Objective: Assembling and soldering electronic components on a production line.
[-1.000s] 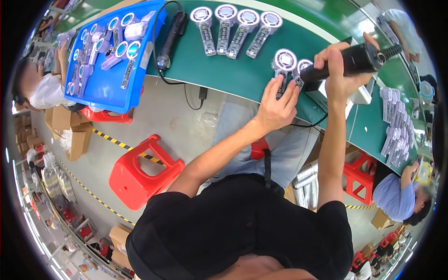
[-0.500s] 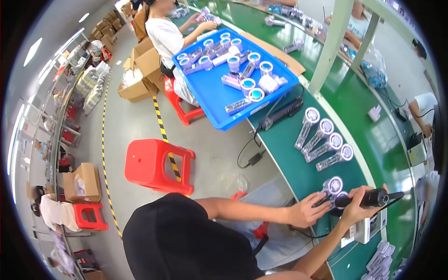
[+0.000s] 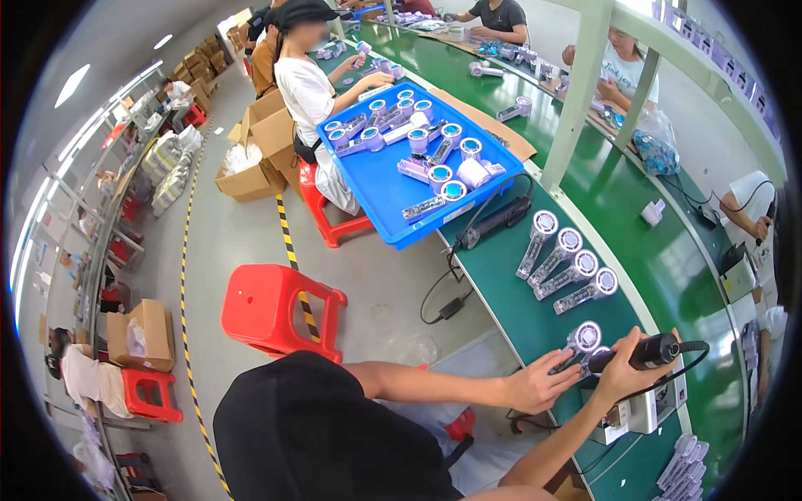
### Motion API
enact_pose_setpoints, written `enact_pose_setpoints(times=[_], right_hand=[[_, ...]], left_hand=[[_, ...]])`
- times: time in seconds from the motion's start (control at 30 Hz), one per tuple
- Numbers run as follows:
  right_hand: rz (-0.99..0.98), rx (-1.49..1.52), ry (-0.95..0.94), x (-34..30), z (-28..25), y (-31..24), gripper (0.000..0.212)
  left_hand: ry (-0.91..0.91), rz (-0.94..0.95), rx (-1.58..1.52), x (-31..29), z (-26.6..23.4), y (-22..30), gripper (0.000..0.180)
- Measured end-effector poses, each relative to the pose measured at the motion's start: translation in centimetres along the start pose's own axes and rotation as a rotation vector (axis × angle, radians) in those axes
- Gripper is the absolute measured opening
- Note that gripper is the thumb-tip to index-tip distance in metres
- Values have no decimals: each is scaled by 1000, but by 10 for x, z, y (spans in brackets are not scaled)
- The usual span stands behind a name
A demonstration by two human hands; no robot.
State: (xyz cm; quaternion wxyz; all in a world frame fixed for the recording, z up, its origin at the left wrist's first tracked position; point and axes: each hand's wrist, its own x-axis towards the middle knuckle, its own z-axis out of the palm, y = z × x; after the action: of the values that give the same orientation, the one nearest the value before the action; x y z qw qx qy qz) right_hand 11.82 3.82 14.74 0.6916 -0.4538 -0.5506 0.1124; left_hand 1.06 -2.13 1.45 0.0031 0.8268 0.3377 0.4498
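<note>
At the green bench my left hand (image 3: 535, 386) has its fingers closed on the handle of a pale purple handheld fan (image 3: 586, 336) with a round head. My right hand (image 3: 620, 377) is wrapped round a black corded electric screwdriver (image 3: 655, 351). The tool lies nearly level, its front end pointing left at a second fan head beside the first; the tip's contact is hidden. Farther along the bench several similar fans (image 3: 574, 267) lie in a row, their handles showing inner parts.
A blue tray (image 3: 393, 230) of fan parts stands beyond the row, with another black tool (image 3: 499, 222) near it. A white box-shaped device (image 3: 642, 413) sits below my right hand. More fans (image 3: 683, 463) lie nearest me. A red stool (image 3: 259, 309) stands left; co-workers sit farther off.
The whole view has shifted slightly, bringing more of the co-workers at the far end into sight. Both hands keep their holds on the fan and the screwdriver.
</note>
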Motion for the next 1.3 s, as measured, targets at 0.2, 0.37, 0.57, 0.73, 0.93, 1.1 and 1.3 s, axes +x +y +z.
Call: enact_pose_setpoints(times=[0.2, 0.37, 0.57, 0.73, 0.93, 1.1, 1.3], right_hand=[[-135, 35, 36, -13, -6, 6, 62], [-127, 38, 92, -17, -19, 2, 65], [-232, 26, 60, -26, -65, -30, 69], [-4, -120, 127, -50, -74, -33, 63], [-13, -14, 111, -72, -74, -12, 71], [-143, -190, 97, -71, -72, -2, 76], [-32, -151, 159, -77, -71, -6, 68]], left_hand=[[-161, -39, -114, 3, -14, 1, 70], [-252, -20, -84, 2, -17, 0, 72], [-270, 37, -71, 4, -23, -5, 73], [-325, 38, -108, 6, -27, -18, 75], [-348, 83, -205, 13, -36, -31, 78], [-295, 169, -236, 18, -35, -42, 80], [-285, 229, -319, 25, -33, -56, 74]])
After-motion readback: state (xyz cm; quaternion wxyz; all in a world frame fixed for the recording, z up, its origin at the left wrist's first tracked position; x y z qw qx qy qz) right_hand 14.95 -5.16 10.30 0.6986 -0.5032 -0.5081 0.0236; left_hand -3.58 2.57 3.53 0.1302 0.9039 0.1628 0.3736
